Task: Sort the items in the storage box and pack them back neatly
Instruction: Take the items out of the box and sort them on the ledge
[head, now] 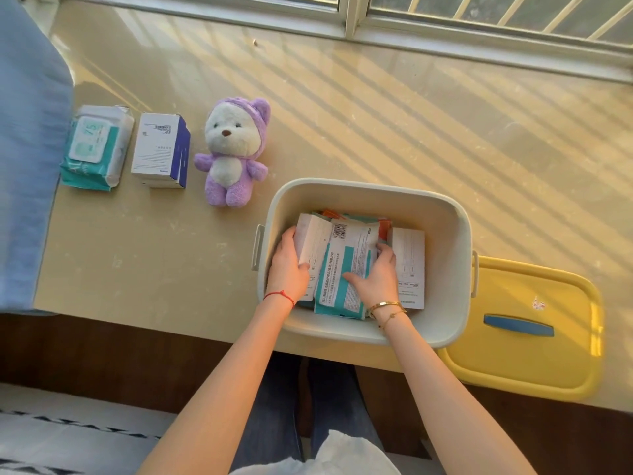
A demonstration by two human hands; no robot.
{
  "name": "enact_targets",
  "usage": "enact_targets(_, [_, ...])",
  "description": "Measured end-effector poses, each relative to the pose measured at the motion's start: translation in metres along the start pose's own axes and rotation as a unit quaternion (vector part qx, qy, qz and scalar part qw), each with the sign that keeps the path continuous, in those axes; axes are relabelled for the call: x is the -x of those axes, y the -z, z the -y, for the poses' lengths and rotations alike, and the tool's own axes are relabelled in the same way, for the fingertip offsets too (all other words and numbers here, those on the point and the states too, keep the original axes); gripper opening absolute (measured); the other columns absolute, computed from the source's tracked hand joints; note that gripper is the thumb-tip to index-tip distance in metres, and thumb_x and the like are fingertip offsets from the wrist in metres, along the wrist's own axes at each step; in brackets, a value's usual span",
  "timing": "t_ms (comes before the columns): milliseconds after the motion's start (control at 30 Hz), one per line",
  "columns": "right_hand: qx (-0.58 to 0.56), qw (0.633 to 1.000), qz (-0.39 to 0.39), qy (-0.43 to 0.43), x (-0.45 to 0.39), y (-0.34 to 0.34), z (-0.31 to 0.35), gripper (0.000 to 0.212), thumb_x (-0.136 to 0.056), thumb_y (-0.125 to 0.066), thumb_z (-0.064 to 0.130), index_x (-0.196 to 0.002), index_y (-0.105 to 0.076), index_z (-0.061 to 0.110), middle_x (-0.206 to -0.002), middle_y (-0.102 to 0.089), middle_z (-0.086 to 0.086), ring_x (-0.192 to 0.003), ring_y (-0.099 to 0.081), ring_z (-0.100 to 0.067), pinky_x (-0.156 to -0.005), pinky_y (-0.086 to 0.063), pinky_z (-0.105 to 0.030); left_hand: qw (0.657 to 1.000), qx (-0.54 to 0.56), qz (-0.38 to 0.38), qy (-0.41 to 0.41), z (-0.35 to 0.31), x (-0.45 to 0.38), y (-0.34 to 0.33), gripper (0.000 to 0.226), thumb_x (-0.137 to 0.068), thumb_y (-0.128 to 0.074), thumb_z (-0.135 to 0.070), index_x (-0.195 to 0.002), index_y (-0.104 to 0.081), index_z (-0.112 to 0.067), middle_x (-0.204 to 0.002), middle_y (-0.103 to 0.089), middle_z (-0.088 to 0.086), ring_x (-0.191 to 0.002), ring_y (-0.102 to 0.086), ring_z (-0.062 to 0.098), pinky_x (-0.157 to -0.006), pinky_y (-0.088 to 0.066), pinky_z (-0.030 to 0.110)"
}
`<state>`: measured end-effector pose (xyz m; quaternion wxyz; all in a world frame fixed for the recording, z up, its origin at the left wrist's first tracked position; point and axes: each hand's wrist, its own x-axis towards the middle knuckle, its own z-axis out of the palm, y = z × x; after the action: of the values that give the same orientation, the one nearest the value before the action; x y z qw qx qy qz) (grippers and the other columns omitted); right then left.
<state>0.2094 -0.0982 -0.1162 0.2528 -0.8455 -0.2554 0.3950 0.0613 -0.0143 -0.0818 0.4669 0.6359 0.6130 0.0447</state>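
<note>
The cream storage box [455, 269] stands on the sill in front of me with both my hands inside it. My left hand [287, 265] grips the edge of a white flat carton [311, 234] at the box's left side. My right hand [375, 277] rests with its fingers curled over a teal and white packet [342, 265] in the middle. Another white carton [411, 269] lies at the right, and orange packaging [332, 213] peeks out behind. Out on the sill to the left sit a wet-wipes pack [94, 147], a white and blue carton [161, 150] and a purple plush bear [233, 152].
The box's yellow lid [534, 327] with a blue handle lies to the right, overhanging the sill's front edge. A blue cloth [27, 149] covers the far left. The window frame [359, 25] runs along the back. My legs are below the sill.
</note>
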Motion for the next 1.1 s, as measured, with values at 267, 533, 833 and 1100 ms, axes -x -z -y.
enact_targets(267, [-0.138, 0.989, 0.018, -0.058, 0.019, 0.031, 0.016, 0.061, -0.085, -0.068, 0.010, -0.136, -0.036, 0.015, -0.118, -0.060, -0.006, -0.087, -0.064, -0.014, -0.057, -0.054, -0.018, 0.995, 0.086, -0.006, -0.045, -0.021, 0.027, 0.037, 0.073, -0.085, -0.064, -0.005, -0.145, -0.026, -0.023, -0.139, -0.047, 0.004, -0.129, -0.045, 0.018, -0.106, -0.041, 0.042])
enact_targets(533, [-0.174, 0.984, -0.028, 0.021, 0.066, 0.070, 0.052, 0.053, -0.088, -0.065, 0.018, -0.135, -0.041, 0.018, -0.121, -0.062, -0.002, -0.104, -0.065, -0.017, -0.083, -0.058, -0.042, 0.972, 0.226, -0.042, -0.057, -0.028, 0.071, 0.125, 0.072, -0.082, -0.070, -0.010, -0.142, -0.036, -0.030, -0.122, -0.059, -0.005, -0.104, -0.062, 0.005, -0.085, -0.054, 0.027])
enact_targets(833, [-0.191, 0.974, 0.013, 0.119, 0.101, 0.018, 0.154, 0.053, -0.087, -0.067, 0.028, -0.134, -0.045, 0.020, -0.120, -0.063, 0.002, -0.107, -0.064, -0.016, -0.090, -0.054, -0.045, 0.957, 0.278, -0.077, -0.038, 0.025, 0.072, 0.239, 0.072, -0.081, -0.071, -0.011, -0.142, -0.036, -0.025, -0.126, -0.057, 0.002, -0.105, -0.063, 0.012, -0.074, -0.054, 0.020])
enact_targets(1100, [-0.202, 0.970, 0.027, 0.135, 0.114, -0.129, 0.261, 0.049, -0.087, -0.067, 0.021, -0.131, -0.046, 0.019, -0.117, -0.063, -0.001, -0.105, -0.064, -0.017, -0.087, -0.056, -0.041, 0.967, 0.250, -0.044, -0.001, 0.129, 0.021, 0.362, 0.070, -0.082, -0.070, -0.009, -0.142, -0.036, -0.026, -0.133, -0.054, 0.006, -0.110, -0.059, 0.015, -0.075, -0.053, 0.021])
